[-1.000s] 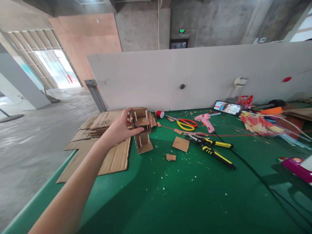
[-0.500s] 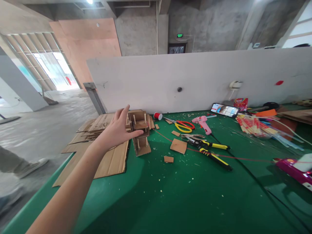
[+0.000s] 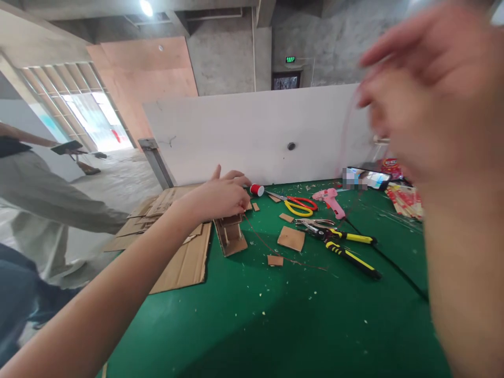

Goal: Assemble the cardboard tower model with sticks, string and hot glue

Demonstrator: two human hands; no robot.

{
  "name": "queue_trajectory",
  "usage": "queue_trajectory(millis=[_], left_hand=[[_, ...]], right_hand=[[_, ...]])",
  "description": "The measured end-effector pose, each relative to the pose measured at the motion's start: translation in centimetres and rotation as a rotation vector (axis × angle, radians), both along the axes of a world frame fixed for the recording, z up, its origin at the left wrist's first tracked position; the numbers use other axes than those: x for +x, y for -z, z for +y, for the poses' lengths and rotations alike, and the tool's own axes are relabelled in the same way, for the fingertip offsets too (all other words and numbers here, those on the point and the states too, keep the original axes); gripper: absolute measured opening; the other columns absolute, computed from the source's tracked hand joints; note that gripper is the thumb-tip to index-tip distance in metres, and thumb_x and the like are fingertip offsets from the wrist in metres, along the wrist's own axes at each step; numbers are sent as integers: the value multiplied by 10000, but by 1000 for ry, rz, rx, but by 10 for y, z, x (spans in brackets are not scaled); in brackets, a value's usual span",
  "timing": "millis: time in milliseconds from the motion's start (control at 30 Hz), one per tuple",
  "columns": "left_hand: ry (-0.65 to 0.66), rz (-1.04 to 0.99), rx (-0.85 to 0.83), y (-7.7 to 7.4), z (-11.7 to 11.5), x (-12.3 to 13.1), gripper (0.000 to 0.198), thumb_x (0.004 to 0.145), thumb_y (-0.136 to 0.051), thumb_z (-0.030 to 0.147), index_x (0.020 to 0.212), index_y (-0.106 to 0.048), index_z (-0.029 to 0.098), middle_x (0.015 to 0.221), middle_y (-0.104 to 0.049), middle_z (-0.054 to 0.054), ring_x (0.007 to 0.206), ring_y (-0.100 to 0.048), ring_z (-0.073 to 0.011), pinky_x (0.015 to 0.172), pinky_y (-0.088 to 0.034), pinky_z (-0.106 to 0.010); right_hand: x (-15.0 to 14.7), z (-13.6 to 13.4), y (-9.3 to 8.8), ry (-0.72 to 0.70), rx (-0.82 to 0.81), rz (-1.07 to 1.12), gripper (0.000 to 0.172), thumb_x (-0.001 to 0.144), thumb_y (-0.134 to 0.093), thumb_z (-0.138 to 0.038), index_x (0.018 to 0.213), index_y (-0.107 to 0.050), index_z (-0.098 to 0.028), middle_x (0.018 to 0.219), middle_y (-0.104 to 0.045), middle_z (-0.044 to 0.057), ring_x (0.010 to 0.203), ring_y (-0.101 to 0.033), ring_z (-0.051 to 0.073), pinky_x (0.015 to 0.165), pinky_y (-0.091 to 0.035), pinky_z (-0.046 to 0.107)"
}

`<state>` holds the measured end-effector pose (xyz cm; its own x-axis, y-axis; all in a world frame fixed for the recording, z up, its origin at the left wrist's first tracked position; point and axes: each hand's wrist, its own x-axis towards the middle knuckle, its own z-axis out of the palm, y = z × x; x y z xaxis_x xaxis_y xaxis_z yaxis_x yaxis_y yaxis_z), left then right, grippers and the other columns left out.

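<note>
My left hand lies over the top of a small cardboard structure with wooden-stick posts, its fingers closed down on the upper part, which they hide. From beside those fingers a thin red thread runs across the table. High at the right and close to the camera, my right hand is raised and blurred, its fingers bent together. A faint reddish thread hangs from its fingertips. Just right of my left fingertips lies a red thread spool.
On the green table lie scissors, a pink glue gun, black-and-yellow pliers and cardboard pieces. Flat cardboard is stacked at left. A phone leans at the back. A person stands at left.
My left hand has gone from spread fingers beside the structure to fingers closed over its top. My right hand has come into view, raised. The person at left shows more of their body.
</note>
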<state>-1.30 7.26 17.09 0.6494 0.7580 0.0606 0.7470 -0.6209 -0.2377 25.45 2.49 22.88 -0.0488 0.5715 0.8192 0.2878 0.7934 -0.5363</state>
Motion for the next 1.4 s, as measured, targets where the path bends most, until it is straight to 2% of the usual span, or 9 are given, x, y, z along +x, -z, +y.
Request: queue_trajectory(millis=[100, 200, 333, 467, 600, 733, 1000, 1200, 1400], left_hand=[[39, -93, -21, -6, 9, -7, 239, 867, -504, 270, 886, -742, 262, 1260, -623, -56, 1208, -523, -279, 1123, -285, -554], [54, -145, -2, -15, 16, -13, 294, 890, -440, 300, 935, -718, 217, 1102, -675, -82, 986, -619, -237, 919, -456, -373], [-29, -216, 60, -19, 19, -15, 342, 909, -387, 349, 951, -691, 199, 985, -689, -84, 912, -629, -241, 824, -473, -351], [-130, -324, 101, -11, 20, -23, 444, 918, -371, 443, 1173, -616, 174, 1220, -622, -138, 1131, -580, -308, 971, -440, -431], [-279, -440, -32, 0, 21, -33, 531, 932, -303, 531, 1162, -600, 155, 1194, -638, -152, 1097, -600, -309, 963, -447, -436], [-262, -545, -136, 6, 19, -36, 540, 957, -227, 552, 995, -611, 174, 1013, -684, -98, 964, -616, -268, 897, -465, -400], [-94, -743, -136, 15, 29, -25, 581, 978, -226, 566, 1001, -626, 145, 1011, -698, -104, 978, -615, -258, 932, -451, -374], [-174, -914, -155, 20, 32, -23, 725, 955, -208, 648, 1216, -602, 98, 1188, -685, -161, 1118, -614, -289, 1040, -417, -405], [-179, -863, -138, 20, 31, -23, 679, 969, -221, 609, 1197, -624, 112, 1230, -675, -158, 1154, -600, -290, 1043, -413, -402]], right_hand=[[-31, 12, 25, 149, -112, -405, 172, 922, -551, -316, 887, -699, -235, 728, -635, -14, 656, -565, 124, 597, -382, 291], [-66, 30, 64, 5, -385, -711, 363, 890, -557, -557, 944, -703, -228, 750, -693, 37, 611, -580, 171, 547, -371, 322], [-104, 49, 106, 58, -415, -832, 428, 842, -587, -594, 985, -687, -204, 898, -726, 109, 768, -646, 259, 596, -399, 355], [-121, 54, 122, 154, -419, -833, 265, 896, -560, -383, 1038, -692, -202, 970, -729, 125, 884, -668, 292, 650, -412, 358], [-121, 52, 121, 162, -404, -814, 213, 902, -561, -380, 905, -701, -219, 875, -725, 93, 852, -658, 276, 635, -380, 346], [-111, 50, 110, 95, -350, -736, 290, 918, -541, -392, 698, -619, -219, 724, -675, 39, 683, -587, 189, 595, -336, 318], [-114, 71, 85, -4, -103, -475, 223, 946, -467, -332, 804, -583, -204, 830, -647, 30, 691, -512, 141, 628, -340, 290], [-112, 95, 76, 45, -158, -265, 201, 915, -504, -351, 789, -576, -212, 798, -664, 29, 715, -553, 161, 682, -382, 307], [-98, 102, 80, 102, -226, -116, 196, 913, -531, -325, 760, -554, -204, 805, -667, 49, 777, -591, 171, 754, -412, 321]])
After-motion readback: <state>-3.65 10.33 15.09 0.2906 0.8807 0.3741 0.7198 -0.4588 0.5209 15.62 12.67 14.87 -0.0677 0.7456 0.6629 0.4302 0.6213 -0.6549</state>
